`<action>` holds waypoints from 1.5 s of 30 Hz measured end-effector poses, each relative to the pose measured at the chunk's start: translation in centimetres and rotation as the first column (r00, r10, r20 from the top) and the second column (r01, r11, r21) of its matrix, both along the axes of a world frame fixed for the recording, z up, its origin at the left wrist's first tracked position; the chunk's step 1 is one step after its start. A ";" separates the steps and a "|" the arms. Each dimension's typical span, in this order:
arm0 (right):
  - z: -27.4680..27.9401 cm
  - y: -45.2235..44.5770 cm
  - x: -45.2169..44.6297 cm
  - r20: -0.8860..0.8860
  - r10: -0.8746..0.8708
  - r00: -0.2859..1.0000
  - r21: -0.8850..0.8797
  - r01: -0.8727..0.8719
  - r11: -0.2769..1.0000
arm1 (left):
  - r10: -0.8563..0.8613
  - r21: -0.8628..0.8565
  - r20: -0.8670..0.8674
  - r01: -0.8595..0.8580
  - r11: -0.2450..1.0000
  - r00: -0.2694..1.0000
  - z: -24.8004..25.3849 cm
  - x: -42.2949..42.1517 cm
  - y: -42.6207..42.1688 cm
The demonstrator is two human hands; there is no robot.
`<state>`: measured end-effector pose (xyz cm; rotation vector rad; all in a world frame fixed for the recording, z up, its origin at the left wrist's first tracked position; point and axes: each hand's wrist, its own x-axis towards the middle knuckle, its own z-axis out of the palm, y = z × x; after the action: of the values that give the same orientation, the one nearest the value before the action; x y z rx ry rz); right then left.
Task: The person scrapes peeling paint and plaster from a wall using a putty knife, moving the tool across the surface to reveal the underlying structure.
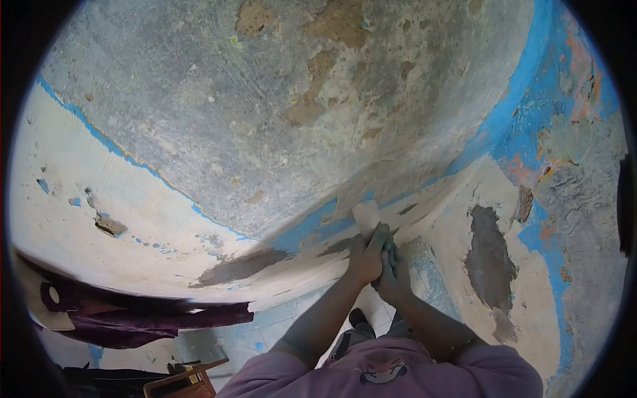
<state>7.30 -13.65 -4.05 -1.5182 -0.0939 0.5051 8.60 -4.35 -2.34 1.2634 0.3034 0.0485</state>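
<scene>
Main surface: grey stripped plaster wall (199,126), filling the upper and middle frame, with brown bare spots near the top. Adjoining wall section (584,205), right edge: flaking blue and salmon paint over grey. Cream-painted band (73,159), running from the left edge toward the centre, bordered above by a ragged blue paint line. Tiled floor (265,335), lower centre. Purple cloth (126,325), lower left, beside the cream band. Dark grey patch (490,259), right of centre, with an irregular edge.

Left hand (366,257) and right hand (395,270), centre, are pressed together; fingers of both appear closed on the handle of one scraper (366,216). The handle is largely covered. The pale blade projects up the frame, at the remaining blue strip.

Hazards, in judgement: a steep blade angle could gouge the plaster; a sudden release of paint could let the blade skid and knuckles strike the wall; loose edges, as at the broken hole (110,225) at left, could crumble if pried.
</scene>
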 end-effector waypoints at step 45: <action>-3.7 -1.0 -5.0 -0.025 -0.104 0.994 0.137 0.106 0.985 | -0.313 0.179 -0.092 0.325 0.928 0.945 -7.2 -3.6 0.8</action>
<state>2.32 -14.66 -7.74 -1.3748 -0.0337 0.4192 5.05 -3.58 -9.54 1.4956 0.1440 -0.2467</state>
